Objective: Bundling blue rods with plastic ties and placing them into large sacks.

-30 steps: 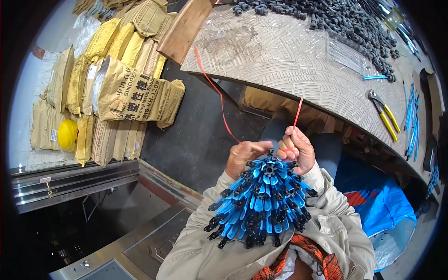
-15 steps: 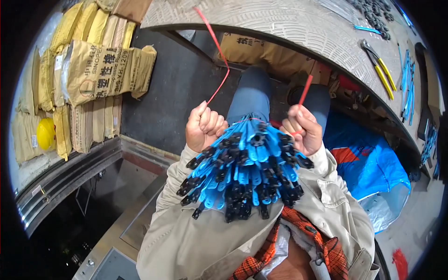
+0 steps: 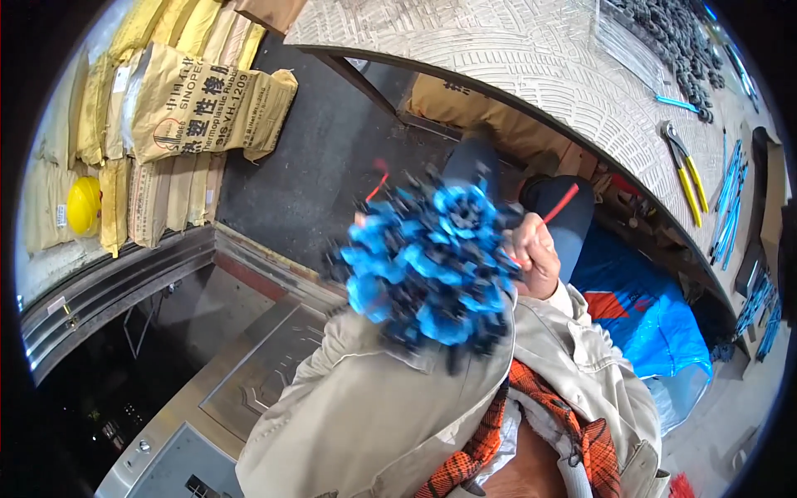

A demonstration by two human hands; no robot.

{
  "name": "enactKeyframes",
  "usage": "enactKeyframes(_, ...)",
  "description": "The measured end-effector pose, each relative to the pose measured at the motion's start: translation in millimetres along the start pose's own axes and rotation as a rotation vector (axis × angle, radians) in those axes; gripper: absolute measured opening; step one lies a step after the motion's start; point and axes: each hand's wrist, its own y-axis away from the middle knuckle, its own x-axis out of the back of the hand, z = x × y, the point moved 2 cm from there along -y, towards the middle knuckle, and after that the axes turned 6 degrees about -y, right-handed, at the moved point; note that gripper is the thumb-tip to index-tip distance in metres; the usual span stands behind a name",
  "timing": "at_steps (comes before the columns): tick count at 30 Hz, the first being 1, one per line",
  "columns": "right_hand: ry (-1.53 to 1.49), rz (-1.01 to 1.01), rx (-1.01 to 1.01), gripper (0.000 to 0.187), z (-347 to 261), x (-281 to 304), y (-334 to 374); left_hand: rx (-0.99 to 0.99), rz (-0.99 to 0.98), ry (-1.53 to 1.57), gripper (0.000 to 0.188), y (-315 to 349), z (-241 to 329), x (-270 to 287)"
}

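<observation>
Raised since a moment ago, the bundle of blue and black clips now blurs close before the chest. Left of the bundle, the left hand is mostly hidden, its grip impossible to tell. Right of the bundle, the right hand is closed on a red cord.

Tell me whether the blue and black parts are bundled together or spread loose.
Bundled: the blue and black parts form one dense cluster at chest height, red cord gripped by the right hand. The left hand is hidden.
</observation>
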Motion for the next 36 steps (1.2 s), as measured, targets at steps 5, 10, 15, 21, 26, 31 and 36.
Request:
enactKeyframes(5,0.274,-0.172,0.128,0.008,8.7,-42.9,-28.1,-0.015,-0.213,-0.070,0.028,-60.8,-12.8,8.7)
enactKeyframes(10,1.146,-0.062,0.496,0.010,-3.1,-73.6,-39.8,0.198,-0.255,0.102,0.040,-54.5,-59.5,11.1)
enactKeyframes(15,1.499,0.213,0.330,0.011,-23.7,10.4,-56.6,0.632,0.523,0.055,0.030,4.2,-107.6,25.1)
enactKeyframes(21,1.156,0.741,-0.272,0.016,-59.0,105.0,-79.4,0.695,0.276,-0.011,0.029,32.7,-111.5,38.6)
enactKeyframes(26,1.172,0.480,-0.259,0.018,-58.7,148.5,-97.0,0.129,-0.557,-1.250,0.020,76.5,-72.4,-20.1)
enactKeyframes(31,1.140,0.086,-0.381,0.015,-17.1,102.8,-67.4,-0.712,-1.217,-1.460,0.011,72.9,-49.3,-67.9)
enactKeyframes(36,1.118,0.013,-0.329,0.015,-0.2,87.5,-38.0,-1.158,-1.497,-1.641,0.006,33.5,-69.9,-88.6)
